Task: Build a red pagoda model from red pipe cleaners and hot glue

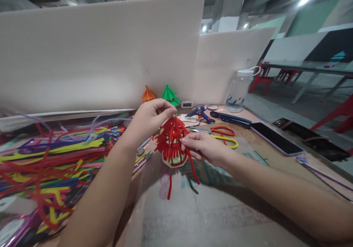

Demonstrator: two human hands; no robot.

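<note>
A small red tiered pagoda made of pipe cleaners [172,136] stands on a pale base in front of me. My left hand [158,116] is closed in a pinch at the pagoda's peak. On the pagoda's right side, my right hand [202,147] pinches a red pipe cleaner [194,169] whose end hangs down past the base. Another short red piece [169,188] lies on the mat just in front. Dark strands show between the pagoda's tiers. Behind it stand an orange pipe-cleaner roof [148,93] and a green one [168,94], partly covered by my left hand.
Many coloured pipe cleaners [55,155] spread over the left side. A blue glue gun [200,112], orange-handled scissors [223,130], dark blue pliers [231,118], a phone [276,138] and a clear bottle [236,92] lie or stand rightward. A white board [102,55] rises behind.
</note>
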